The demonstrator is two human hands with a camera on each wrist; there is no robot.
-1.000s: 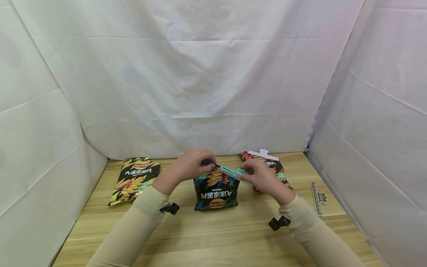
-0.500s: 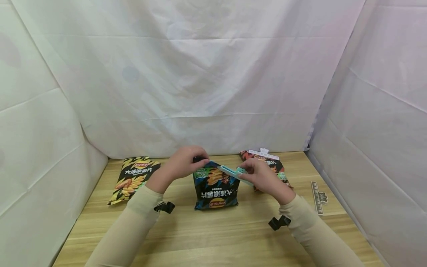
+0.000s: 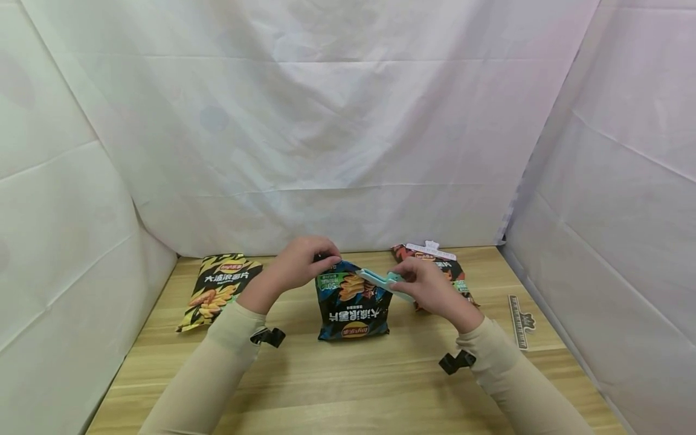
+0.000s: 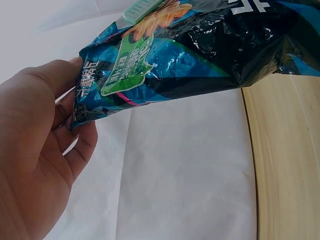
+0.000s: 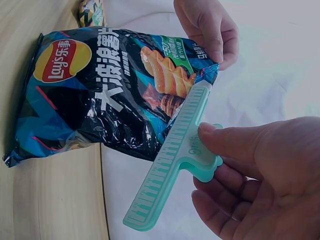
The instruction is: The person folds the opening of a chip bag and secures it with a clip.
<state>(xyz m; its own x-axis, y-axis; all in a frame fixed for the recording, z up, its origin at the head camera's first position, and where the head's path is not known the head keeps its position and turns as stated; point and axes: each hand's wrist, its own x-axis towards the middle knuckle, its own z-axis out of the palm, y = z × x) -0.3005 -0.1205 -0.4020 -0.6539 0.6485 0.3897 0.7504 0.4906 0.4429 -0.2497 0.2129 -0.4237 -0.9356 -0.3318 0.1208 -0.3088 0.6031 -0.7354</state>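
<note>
A blue and black bag of potato chips stands upside down on the table, its printed front facing me in the head view. My left hand pinches its upper left corner between thumb and fingers; the left wrist view shows the same corner of the chip bag in that grip. My right hand pinches the handle of a mint-green bag clip with a ruler-like pattern. The clip's long bar lies slanted across the upper right corner of the bag, and much of its length sticks out past the bag's side.
A yellow and black chip bag lies at the left. Behind my right hand is a red and black chip bag with a white clip on its top. A dark grey clip lies at the table's right. White cloth surrounds the table.
My left hand has slid left along the bag's top edge, from near the clip to the upper left corner, uncovering more of the front. The right hand and clip have hardly moved.
</note>
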